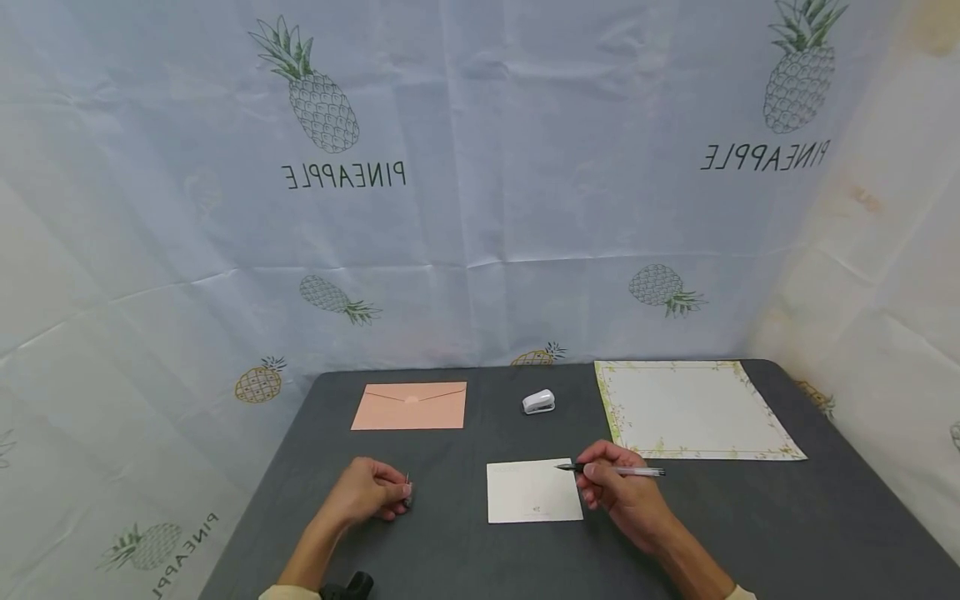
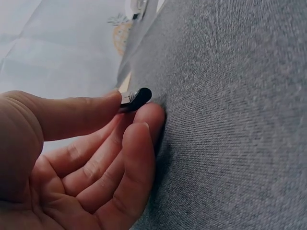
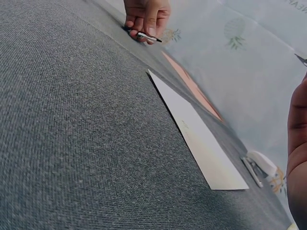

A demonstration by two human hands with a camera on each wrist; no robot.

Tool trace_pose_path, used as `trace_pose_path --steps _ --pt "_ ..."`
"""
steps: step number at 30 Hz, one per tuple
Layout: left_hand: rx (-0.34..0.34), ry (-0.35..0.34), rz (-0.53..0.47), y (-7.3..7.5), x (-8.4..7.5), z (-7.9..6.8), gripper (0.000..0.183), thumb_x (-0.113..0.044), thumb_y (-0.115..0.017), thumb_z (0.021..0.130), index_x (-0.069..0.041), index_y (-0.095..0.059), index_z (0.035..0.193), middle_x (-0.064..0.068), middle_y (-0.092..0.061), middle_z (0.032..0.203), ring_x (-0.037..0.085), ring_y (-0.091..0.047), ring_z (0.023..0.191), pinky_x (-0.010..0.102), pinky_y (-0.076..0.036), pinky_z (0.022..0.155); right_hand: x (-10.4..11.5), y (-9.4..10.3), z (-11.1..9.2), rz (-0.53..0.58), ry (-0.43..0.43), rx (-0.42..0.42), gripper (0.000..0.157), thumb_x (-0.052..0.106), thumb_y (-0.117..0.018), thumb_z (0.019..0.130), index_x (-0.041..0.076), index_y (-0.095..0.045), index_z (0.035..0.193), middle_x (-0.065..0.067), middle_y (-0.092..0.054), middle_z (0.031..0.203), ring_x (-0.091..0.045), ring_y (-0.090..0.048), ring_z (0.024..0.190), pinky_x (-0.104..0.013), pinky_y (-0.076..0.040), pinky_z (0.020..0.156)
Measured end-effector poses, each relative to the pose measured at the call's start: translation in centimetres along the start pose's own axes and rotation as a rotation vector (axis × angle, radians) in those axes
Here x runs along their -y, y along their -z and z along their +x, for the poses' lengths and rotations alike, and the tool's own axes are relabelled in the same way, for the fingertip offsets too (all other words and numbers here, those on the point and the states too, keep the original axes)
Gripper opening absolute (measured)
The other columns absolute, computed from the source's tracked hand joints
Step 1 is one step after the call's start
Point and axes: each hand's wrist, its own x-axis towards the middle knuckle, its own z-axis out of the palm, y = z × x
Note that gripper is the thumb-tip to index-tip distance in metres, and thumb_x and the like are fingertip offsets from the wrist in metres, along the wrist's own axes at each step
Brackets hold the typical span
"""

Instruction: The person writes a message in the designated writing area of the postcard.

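Note:
My left hand (image 1: 365, 493) is low over the left of the table, thumb and fingertips pinching a small black-and-silver piece (image 2: 140, 99). Its exact kind is not clear, since the fingers cover part of it. In my right hand (image 1: 624, 493) is a pen (image 1: 633, 472) with a dark front and a clear barrel, tip pointing left over the upper right of a small white card (image 1: 531, 493). The card lies flat, with a tiny print near its lower edge. Only the side of the right hand and the dark pen tip (image 3: 301, 59) show in the right wrist view.
Behind the left hand lies a pink envelope (image 1: 410, 410). A small white stapler (image 1: 538, 402) sits at the back middle. At the back right is a large white sheet (image 1: 686, 408) with a floral border. A pineapple-print curtain (image 1: 480, 208) closes off the dark table's (image 1: 442, 558) back and sides.

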Motion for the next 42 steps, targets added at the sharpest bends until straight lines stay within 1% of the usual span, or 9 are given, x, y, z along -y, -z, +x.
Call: trace_pose_path --steps 8,12,17,22,25,32,36,39,42 --pt "-0.061 -0.002 0.074 -0.3 -0.1 0.0 0.013 -0.004 -0.084 0.094 0.006 -0.080 0.100 0.013 -0.081 0.079 0.020 -0.079 0.066 0.038 -0.066 0.060 -0.1 -0.1 0.0 0.006 -0.006 0.004 0.029 -0.006 -0.047 0.112 0.012 -0.070 0.116 0.002 -0.079 0.097 -0.005 -0.072 0.078 -0.018 -0.061 0.072" --pt "-0.117 0.003 0.110 -0.8 -0.2 0.1 0.009 -0.002 -0.085 0.092 0.005 -0.080 0.095 0.010 -0.079 0.075 0.018 -0.077 0.062 0.036 -0.066 0.057 -0.2 -0.1 0.0 0.011 -0.004 0.008 0.029 -0.006 -0.047 0.111 0.012 -0.070 0.116 0.003 -0.079 0.097 -0.005 -0.072 0.078 -0.018 -0.061 0.072" --pt "-0.205 0.025 0.192 -1.5 -0.6 0.1 0.008 -0.001 -0.087 0.089 0.000 -0.079 0.088 0.006 -0.077 0.069 0.016 -0.074 0.057 0.033 -0.063 0.053 -0.3 -0.1 0.0 0.007 -0.007 -0.004 0.029 -0.006 -0.048 0.111 0.012 -0.070 0.116 0.002 -0.078 0.096 -0.005 -0.071 0.077 -0.018 -0.060 0.072" --pt "-0.268 0.007 0.247 -2.0 -0.8 0.0 0.010 -0.001 -0.087 0.089 -0.001 -0.078 0.085 0.004 -0.075 0.067 0.015 -0.071 0.055 0.032 -0.060 0.051 -0.3 0.0 -0.1 -0.002 -0.031 -0.038 0.027 -0.004 -0.049 0.112 0.013 -0.070 0.115 0.003 -0.078 0.095 -0.005 -0.071 0.077 -0.018 -0.061 0.072" --pt "-0.294 0.000 0.281 -2.0 -0.9 -0.2 0.009 -0.002 -0.088 0.089 -0.001 -0.079 0.089 0.003 -0.076 0.069 0.015 -0.071 0.057 0.032 -0.059 0.053 -0.3 -0.1 -0.2 -0.011 -0.037 -0.045 0.026 -0.003 -0.050 0.112 0.013 -0.070 0.114 0.003 -0.078 0.095 -0.005 -0.071 0.077 -0.019 -0.061 0.071" --pt "-0.383 -0.033 0.438 -1.9 -1.6 -0.9 0.017 -0.014 -0.092 0.087 -0.004 -0.083 0.097 -0.002 -0.078 0.080 0.011 -0.070 0.071 0.036 -0.059 0.066 -0.2 -0.1 -0.1 -0.011 -0.019 -0.042 0.025 -0.004 -0.049 0.111 0.011 -0.069 0.113 0.001 -0.078 0.094 -0.005 -0.070 0.076 -0.018 -0.060 0.070" --pt "-0.392 -0.110 0.378 -2.6 -2.2 -1.2 0.021 -0.012 -0.091 0.088 -0.003 -0.083 0.106 -0.002 -0.079 0.086 0.010 -0.072 0.075 0.030 -0.059 0.065 -0.2 0.0 0.1 -0.017 -0.016 -0.047 0.026 -0.005 -0.048 0.111 0.011 -0.069 0.113 0.001 -0.078 0.094 -0.005 -0.069 0.076 -0.018 -0.059 0.069" --pt "-0.369 -0.180 0.297 -3.5 -2.7 -1.2 0.023 -0.009 -0.089 0.090 -0.002 -0.083 0.111 -0.001 -0.080 0.091 0.009 -0.074 0.077 0.025 -0.059 0.066 -0.1 0.0 0.2 -0.026 -0.009 -0.049 0.027 -0.004 -0.047 0.111 0.012 -0.069 0.112 0.002 -0.077 0.094 -0.005 -0.069 0.075 -0.018 -0.059 0.069" --pt "-0.348 -0.247 0.227 -4.5 -3.1 -1.1 0.025 -0.008 -0.090 0.089 -0.003 -0.083 0.112 -0.002 -0.081 0.093 0.009 -0.075 0.081 0.023 -0.061 0.071 0.0 0.0 0.3 -0.031 0.002 -0.050 0.028 -0.004 -0.047 0.112 0.013 -0.069 0.113 0.002 -0.077 0.094 -0.005 -0.069 0.075 -0.018 -0.059 0.069"
